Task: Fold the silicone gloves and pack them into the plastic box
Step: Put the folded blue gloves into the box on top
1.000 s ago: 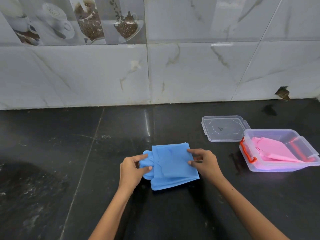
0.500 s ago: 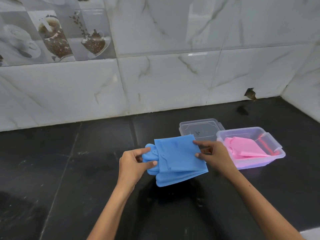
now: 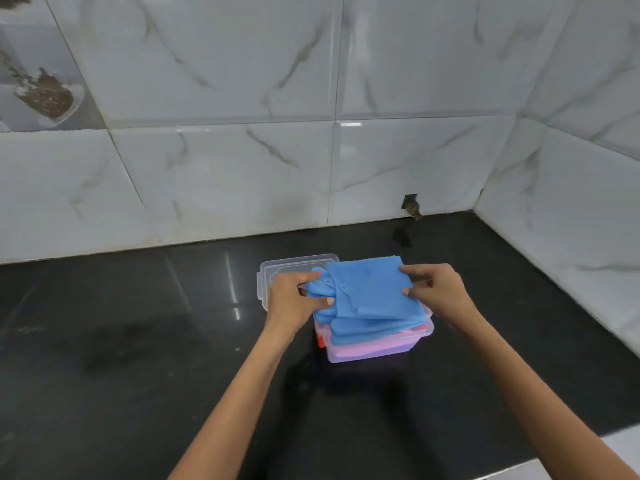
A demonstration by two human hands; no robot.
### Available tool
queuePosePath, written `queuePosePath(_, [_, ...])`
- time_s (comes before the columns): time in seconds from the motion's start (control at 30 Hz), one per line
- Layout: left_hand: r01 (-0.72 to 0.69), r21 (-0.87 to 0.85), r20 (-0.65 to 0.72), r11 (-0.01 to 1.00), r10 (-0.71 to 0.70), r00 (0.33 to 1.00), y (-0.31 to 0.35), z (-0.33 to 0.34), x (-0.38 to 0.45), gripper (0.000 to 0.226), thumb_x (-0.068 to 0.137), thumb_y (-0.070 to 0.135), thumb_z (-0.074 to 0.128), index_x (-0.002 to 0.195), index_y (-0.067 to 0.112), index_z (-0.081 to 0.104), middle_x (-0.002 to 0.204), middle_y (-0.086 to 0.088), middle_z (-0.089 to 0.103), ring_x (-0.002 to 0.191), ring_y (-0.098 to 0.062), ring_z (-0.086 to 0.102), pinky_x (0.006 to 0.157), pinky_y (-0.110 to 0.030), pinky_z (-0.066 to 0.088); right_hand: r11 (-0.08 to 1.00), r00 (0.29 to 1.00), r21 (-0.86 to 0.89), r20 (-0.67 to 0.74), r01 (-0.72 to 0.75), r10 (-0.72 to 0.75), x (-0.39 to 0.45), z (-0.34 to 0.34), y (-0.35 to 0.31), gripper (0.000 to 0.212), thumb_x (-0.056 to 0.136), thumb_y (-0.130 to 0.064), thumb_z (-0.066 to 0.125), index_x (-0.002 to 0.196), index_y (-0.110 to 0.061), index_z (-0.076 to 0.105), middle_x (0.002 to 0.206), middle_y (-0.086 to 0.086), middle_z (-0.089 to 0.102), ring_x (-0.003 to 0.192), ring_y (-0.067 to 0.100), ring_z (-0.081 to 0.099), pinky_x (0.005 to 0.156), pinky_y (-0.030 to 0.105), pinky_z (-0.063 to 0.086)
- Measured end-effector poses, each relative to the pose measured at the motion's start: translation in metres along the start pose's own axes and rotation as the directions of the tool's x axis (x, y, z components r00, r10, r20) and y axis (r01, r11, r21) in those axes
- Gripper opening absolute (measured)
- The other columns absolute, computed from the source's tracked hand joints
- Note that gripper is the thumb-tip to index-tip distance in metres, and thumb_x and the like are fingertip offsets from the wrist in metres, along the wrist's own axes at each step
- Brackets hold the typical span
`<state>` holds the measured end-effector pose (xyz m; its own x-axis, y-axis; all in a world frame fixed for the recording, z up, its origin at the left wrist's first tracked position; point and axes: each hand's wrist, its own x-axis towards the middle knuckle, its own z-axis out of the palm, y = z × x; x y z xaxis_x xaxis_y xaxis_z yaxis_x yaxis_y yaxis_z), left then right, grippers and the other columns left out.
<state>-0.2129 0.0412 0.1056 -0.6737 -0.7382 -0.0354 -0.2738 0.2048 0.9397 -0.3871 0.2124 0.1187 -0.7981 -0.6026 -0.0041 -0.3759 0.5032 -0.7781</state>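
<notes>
The head camera looks down a person's two bare forearms to a glossy black stone bench (image 3: 145, 341) set into a corner of white marbled wall tiles (image 3: 225, 174).

The folded blue silicone gloves (image 3: 372, 296) form a flat, roughly square bundle held between both hands. The left hand (image 3: 294, 303) pinches the bundle's left edge, where the rounded glove fingers bunch together, thumb on top. The right hand (image 3: 438, 294) pinches the right edge between thumb and curled fingers.

The bundle sits directly over the clear rectangular plastic box (image 3: 377, 353), which stands on the bench just below the hands. Its lower layers sag onto or just above the box rim; whether they touch cannot be told. Something pink (image 3: 360, 349) shows through the box wall, and a small red clip (image 3: 321, 340) sits on its left end. A clear plastic lid (image 3: 277, 268) lies flat on the bench just behind and to the left, partly hidden by the left hand.

The box's long axis seems to run left to right, like the bundle, so the coming move looks like a straight lowering. Both hands are equally near.
</notes>
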Motion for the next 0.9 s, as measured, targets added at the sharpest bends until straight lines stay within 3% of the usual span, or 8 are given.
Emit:
queuePosePath(0.1, [-0.041, 0.145, 0.020, 0.989, 0.038, 0.999, -0.005, 0.023, -0.001, 0.043, 0.073, 0.004, 0.077, 0.114, 0.008, 0.067, 0.107, -0.003, 0.068, 0.086, -0.011, 0.062, 0.065, -0.003, 0.045, 0.964, 0.998, -0.257, 0.033, 0.069, -0.062, 0.011, 0.005, 0.025, 0.042, 0.083, -0.007, 0.065, 0.123, -0.014, 0.061, 0.123, 0.007, 0.062, 0.103, 0.021, 0.061, 0.094, 0.034, 0.047])
queuePosePath(0.17, [-0.069, 0.377, 0.021, 0.923, 0.066, 0.998, -0.012, 0.032, -0.004, 0.048, 0.081, 0.020, 0.072, 0.127, 0.014, 0.059, 0.126, -0.009, 0.057, 0.115, -0.025, 0.053, 0.089, -0.015, 0.045, 0.896, 0.988, -0.418, 0.085, 0.152, -0.128, 0.012, 0.014, 0.038, 0.041, 0.087, -0.019, 0.062, 0.128, -0.020, 0.057, 0.136, 0.002, 0.053, 0.120, 0.020, 0.051, 0.099, 0.033, 0.042])
queuePosePath(0.23, [-0.115, 0.658, 0.020, 0.744, 0.136, 0.991, -0.014, 0.040, -0.004, 0.056, 0.091, 0.037, 0.056, 0.143, 0.024, 0.039, 0.153, -0.017, 0.025, 0.140, -0.033, 0.023, 0.112, -0.038, 0.027, 0.835, 0.968, -0.490, 0.148, 0.251, -0.204, 0.013, 0.024, 0.045, 0.044, 0.092, -0.033, 0.056, 0.135, -0.026, 0.049, 0.148, 0.001, 0.038, 0.135, 0.020, 0.035, 0.106, 0.033, 0.034])
queuePosePath(0.33, [-0.343, 0.795, 0.205, 0.500, 0.311, 0.928, -0.010, 0.059, 0.002, 0.061, 0.099, 0.047, 0.029, 0.151, 0.024, 0.006, 0.158, -0.011, -0.017, 0.146, -0.030, -0.015, 0.118, -0.041, -0.004, 0.693, 0.897, -0.571, 0.316, 0.440, -0.308, 0.018, 0.033, 0.049, 0.056, 0.095, -0.047, 0.042, 0.146, -0.032, 0.026, 0.159, 0.003, 0.007, 0.146, 0.021, 0.007, 0.117, 0.037, 0.011])
queuePosePath(0.4, [-0.455, 0.813, 0.355, 0.362, 0.311, 0.882, -0.015, 0.069, 0.007, 0.063, 0.100, 0.047, 0.019, 0.150, 0.019, -0.006, 0.156, -0.008, -0.024, 0.144, -0.025, -0.022, 0.117, -0.038, -0.011, 0.643, 0.863, -0.583, 0.410, 0.496, -0.293, 0.020, 0.037, 0.051, 0.062, 0.095, -0.052, 0.037, 0.149, -0.031, 0.013, 0.159, 0.006, -0.007, 0.147, 0.022, -0.003, 0.118, 0.038, 0.007])
queuePosePath(0.5, [-0.512, 0.833, 0.474, 0.208, 0.207, 0.856, -0.029, 0.074, 0.016, 0.064, 0.100, 0.046, 0.016, 0.150, 0.013, -0.009, 0.157, -0.007, -0.021, 0.144, -0.023, -0.021, 0.117, -0.038, -0.010, 0.605, 0.844, -0.604, 0.474, 0.520, -0.252, 0.020, 0.038, 0.058, 0.066, 0.095, -0.054, 0.030, 0.149, -0.028, 0.002, 0.158, 0.005, -0.015, 0.146, 0.021, -0.008, 0.118, 0.038, 0.003])
queuePosePath(0.73, [-0.534, 0.823, 0.550, 0.194, -0.032, 0.835, -0.037, 0.076, 0.021, 0.070, 0.098, 0.051, 0.016, 0.149, 0.012, -0.013, 0.156, -0.007, -0.024, 0.144, -0.021, -0.021, 0.117, -0.039, -0.010, 0.523, 0.821, -0.657, 0.548, 0.543, -0.163, 0.020, 0.036, 0.060, 0.066, 0.094, -0.059, 0.022, 0.148, -0.031, -0.005, 0.157, 0.000, -0.018, 0.146, 0.017, -0.012, 0.118, 0.040, -0.003])
queuePosePath(0.9, [-0.567, 0.803, 0.596, 0.182, -0.221, 0.772, -0.030, 0.078, 0.029, 0.070, 0.098, 0.053, 0.015, 0.148, 0.013, -0.014, 0.156, -0.007, -0.025, 0.144, -0.020, -0.022, 0.118, -0.039, -0.011, 0.505, 0.795, -0.673, 0.606, 0.540, -0.042, 0.021, 0.039, 0.059, 0.064, 0.094, -0.060, 0.017, 0.149, -0.032, -0.004, 0.158, -0.002, -0.015, 0.146, 0.016, -0.007, 0.116, 0.041, -0.009])
